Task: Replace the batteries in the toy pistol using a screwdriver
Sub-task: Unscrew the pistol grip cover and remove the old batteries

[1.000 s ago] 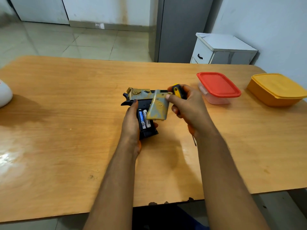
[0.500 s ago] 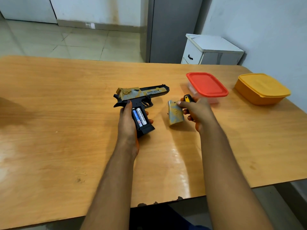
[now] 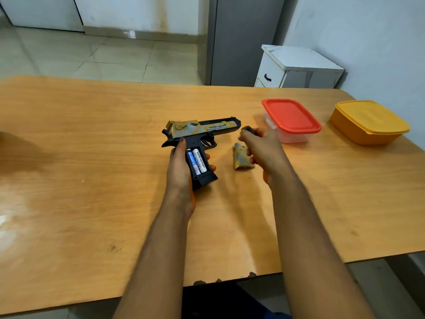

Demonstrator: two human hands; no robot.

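2 batteries lie bare in the toy pistol, its grip clasped by the left hand; they look light, slick, best pinched endwise. Right of the pistol, the right hand seemingly clutches the screwdriver, beside the loose cover.

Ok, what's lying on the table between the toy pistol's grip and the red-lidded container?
In the head view, the removed battery cover lies there on the table, partly under the right hand, which grips the screwdriver. The left hand holds the toy pistol.
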